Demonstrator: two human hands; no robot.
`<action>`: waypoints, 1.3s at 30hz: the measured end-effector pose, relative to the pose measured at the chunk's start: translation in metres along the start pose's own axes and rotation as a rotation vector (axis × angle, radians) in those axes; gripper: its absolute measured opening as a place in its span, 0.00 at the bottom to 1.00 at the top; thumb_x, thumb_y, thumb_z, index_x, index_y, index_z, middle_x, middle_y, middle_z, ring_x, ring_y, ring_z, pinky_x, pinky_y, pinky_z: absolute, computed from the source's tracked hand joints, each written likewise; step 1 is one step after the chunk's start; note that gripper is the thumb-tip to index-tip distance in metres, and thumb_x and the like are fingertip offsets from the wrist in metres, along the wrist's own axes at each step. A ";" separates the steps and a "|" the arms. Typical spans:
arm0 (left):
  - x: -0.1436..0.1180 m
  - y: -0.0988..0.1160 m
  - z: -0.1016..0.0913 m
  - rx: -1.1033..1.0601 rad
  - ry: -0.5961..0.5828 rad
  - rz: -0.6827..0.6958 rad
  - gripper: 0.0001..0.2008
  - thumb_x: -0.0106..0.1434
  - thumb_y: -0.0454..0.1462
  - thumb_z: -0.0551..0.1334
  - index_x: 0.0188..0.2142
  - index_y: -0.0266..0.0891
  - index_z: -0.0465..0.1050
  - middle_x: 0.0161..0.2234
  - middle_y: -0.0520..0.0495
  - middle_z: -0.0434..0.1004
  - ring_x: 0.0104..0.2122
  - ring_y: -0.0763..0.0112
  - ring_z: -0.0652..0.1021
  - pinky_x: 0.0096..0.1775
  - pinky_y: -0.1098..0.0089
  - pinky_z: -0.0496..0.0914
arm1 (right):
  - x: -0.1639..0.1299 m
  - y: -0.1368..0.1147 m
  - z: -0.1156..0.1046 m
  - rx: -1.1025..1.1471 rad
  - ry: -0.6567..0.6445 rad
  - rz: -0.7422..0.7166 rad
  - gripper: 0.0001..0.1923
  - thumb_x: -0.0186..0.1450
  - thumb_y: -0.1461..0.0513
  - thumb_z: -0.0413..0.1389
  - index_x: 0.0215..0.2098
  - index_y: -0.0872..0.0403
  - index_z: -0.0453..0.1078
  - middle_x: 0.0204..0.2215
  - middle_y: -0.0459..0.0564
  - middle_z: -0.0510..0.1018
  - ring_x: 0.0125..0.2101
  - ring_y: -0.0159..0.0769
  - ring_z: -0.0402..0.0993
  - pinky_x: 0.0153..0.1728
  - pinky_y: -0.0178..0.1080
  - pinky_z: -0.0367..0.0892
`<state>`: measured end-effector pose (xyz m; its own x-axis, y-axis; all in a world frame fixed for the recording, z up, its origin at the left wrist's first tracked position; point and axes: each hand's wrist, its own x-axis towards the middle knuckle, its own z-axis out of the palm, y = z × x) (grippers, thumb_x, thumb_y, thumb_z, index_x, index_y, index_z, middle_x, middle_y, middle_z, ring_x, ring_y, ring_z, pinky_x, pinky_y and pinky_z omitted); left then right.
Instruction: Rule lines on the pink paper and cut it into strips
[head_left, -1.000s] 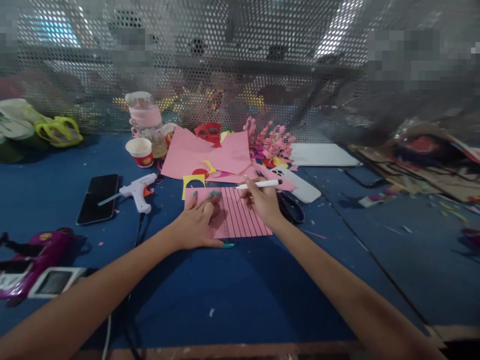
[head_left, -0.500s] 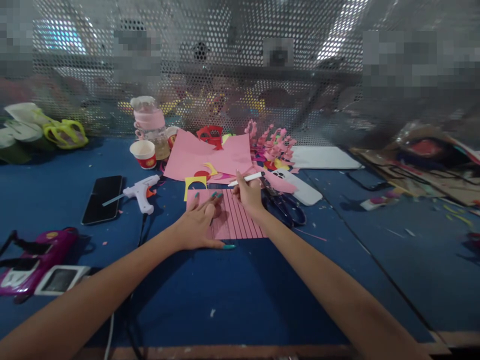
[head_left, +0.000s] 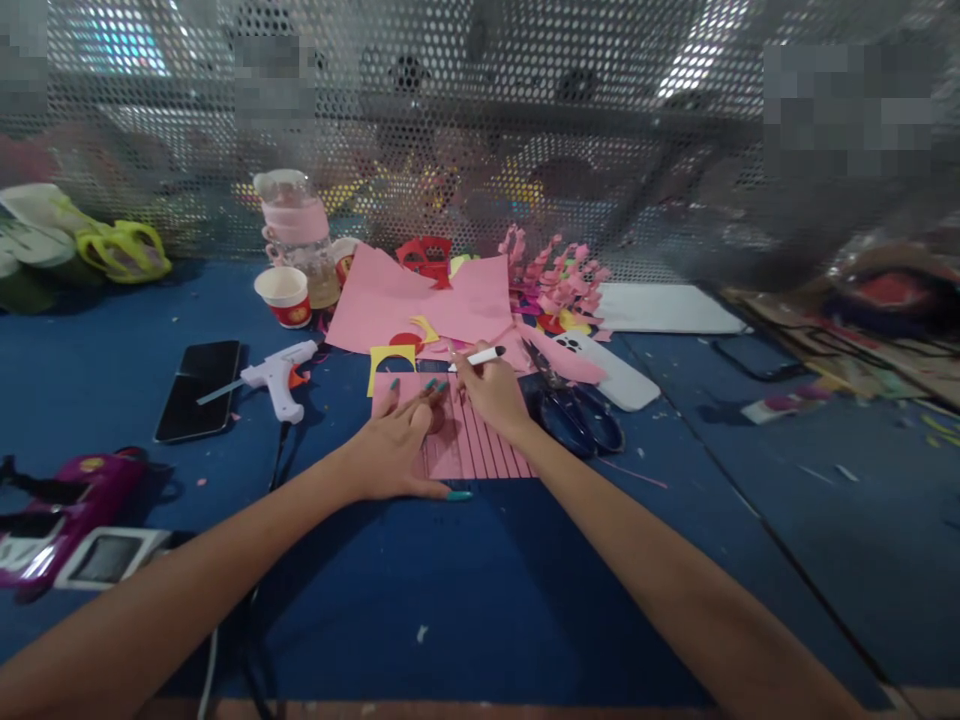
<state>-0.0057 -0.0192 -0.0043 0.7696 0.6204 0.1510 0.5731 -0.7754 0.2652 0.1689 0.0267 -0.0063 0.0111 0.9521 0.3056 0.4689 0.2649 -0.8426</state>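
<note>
A pink paper sheet (head_left: 487, 450) with several dark parallel lines lies flat on the blue table. My left hand (head_left: 394, 445) rests on its left part, fingers spread and pressing down, with the thumb along the near edge. My right hand (head_left: 491, 395) is closed round a white marker (head_left: 484, 356) with a black end, at the sheet's far edge. The marker's tip points left, and I cannot tell whether it touches the paper. Just right of that hand, dark-handled scissors (head_left: 577, 415) lie on the table.
Larger pink paper (head_left: 442, 305) and yellow scraps (head_left: 391, 352) lie beyond the sheet. On the left are a white glue gun (head_left: 281, 378), a black phone (head_left: 199, 390), a paper cup (head_left: 286, 297) and a bottle (head_left: 300, 235). A white phone (head_left: 611, 370) lies right, before a perforated metal screen (head_left: 480, 140).
My right hand has moved a little left along the sheet's far edge with the marker. My left hand stays in place on the paper. The view has shifted slightly.
</note>
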 end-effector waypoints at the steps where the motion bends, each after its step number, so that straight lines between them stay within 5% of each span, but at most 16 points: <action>1: 0.000 0.000 0.000 -0.009 0.006 0.004 0.39 0.52 0.66 0.50 0.48 0.36 0.58 0.55 0.27 0.63 0.61 0.50 0.58 0.60 0.45 0.45 | 0.000 0.000 -0.001 -0.032 -0.002 -0.004 0.17 0.63 0.48 0.48 0.25 0.49 0.55 0.11 0.41 0.67 0.15 0.33 0.68 0.20 0.34 0.60; 7: 0.000 0.000 0.001 -0.038 0.022 0.012 0.40 0.52 0.66 0.48 0.46 0.33 0.60 0.56 0.23 0.62 0.62 0.50 0.54 0.61 0.44 0.40 | -0.003 -0.008 -0.005 -0.180 -0.014 -0.045 0.14 0.64 0.53 0.48 0.25 0.49 0.54 0.14 0.43 0.68 0.20 0.36 0.70 0.24 0.35 0.59; 14: 0.001 0.002 -0.004 -0.034 -0.058 -0.035 0.38 0.52 0.64 0.53 0.48 0.35 0.60 0.59 0.27 0.59 0.63 0.52 0.54 0.61 0.48 0.41 | -0.017 -0.011 -0.005 -0.056 -0.020 -0.018 0.17 0.63 0.50 0.49 0.22 0.49 0.52 0.11 0.38 0.63 0.13 0.30 0.62 0.18 0.33 0.55; 27: 0.001 0.000 0.002 -0.093 -0.011 -0.062 0.41 0.50 0.64 0.56 0.51 0.35 0.57 0.61 0.26 0.53 0.62 0.49 0.55 0.59 0.46 0.46 | -0.062 -0.022 -0.017 -0.027 -0.041 -0.003 0.18 0.63 0.52 0.50 0.20 0.49 0.52 0.11 0.37 0.61 0.12 0.28 0.60 0.18 0.33 0.56; 39: 0.002 0.000 -0.001 -0.072 -0.074 -0.058 0.47 0.51 0.62 0.57 0.58 0.31 0.50 0.63 0.25 0.47 0.63 0.49 0.53 0.60 0.46 0.37 | -0.107 -0.038 -0.030 0.128 -0.161 0.100 0.17 0.63 0.51 0.49 0.21 0.49 0.52 0.08 0.36 0.60 0.09 0.28 0.60 0.13 0.31 0.56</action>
<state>-0.0049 -0.0180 -0.0034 0.7556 0.6519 0.0634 0.5979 -0.7261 0.3395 0.1766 -0.0902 0.0064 -0.0943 0.9839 0.1515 0.3566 0.1754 -0.9176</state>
